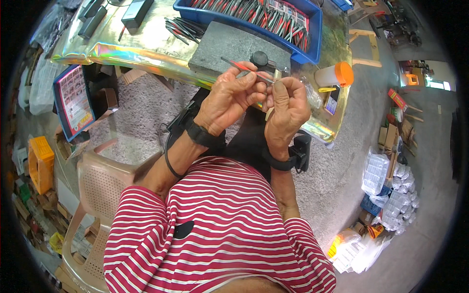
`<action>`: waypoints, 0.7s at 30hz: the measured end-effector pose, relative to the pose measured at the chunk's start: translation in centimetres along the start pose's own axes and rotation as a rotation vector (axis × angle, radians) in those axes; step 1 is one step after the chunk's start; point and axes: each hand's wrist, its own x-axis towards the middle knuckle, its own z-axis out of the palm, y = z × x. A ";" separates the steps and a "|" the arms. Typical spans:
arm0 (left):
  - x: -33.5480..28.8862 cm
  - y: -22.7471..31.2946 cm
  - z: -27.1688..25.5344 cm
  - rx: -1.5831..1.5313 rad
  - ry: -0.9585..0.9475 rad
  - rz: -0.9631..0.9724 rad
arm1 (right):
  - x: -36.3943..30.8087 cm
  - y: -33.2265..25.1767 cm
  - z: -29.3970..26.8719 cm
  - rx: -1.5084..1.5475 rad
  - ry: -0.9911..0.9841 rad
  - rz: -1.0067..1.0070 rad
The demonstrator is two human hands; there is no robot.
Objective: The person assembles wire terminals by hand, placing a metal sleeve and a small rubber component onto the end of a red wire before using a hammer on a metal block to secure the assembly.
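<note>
A slender, straight rod is being pinched by the fingertips of the left hand and the right hand. It is slanting from upper left to lower right across the 2 grips. Its dark end is sticking out past the left fingers, the next stretch is showing red, and fingers are partly covering the rest.
</note>
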 end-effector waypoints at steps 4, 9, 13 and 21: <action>0.2 0.1 0.5 0.105 -0.038 0.083 | -0.3 0.5 0.3 -0.076 0.071 -0.006; 0.3 0.1 0.3 0.375 -0.038 0.229 | -0.2 1.5 0.0 0.045 0.073 0.102; 0.2 0.1 0.3 0.540 0.022 0.204 | -0.1 2.3 -0.2 0.090 0.095 0.165; 0.6 0.4 0.2 0.743 0.196 0.202 | 0.1 2.6 -0.1 0.121 0.071 0.251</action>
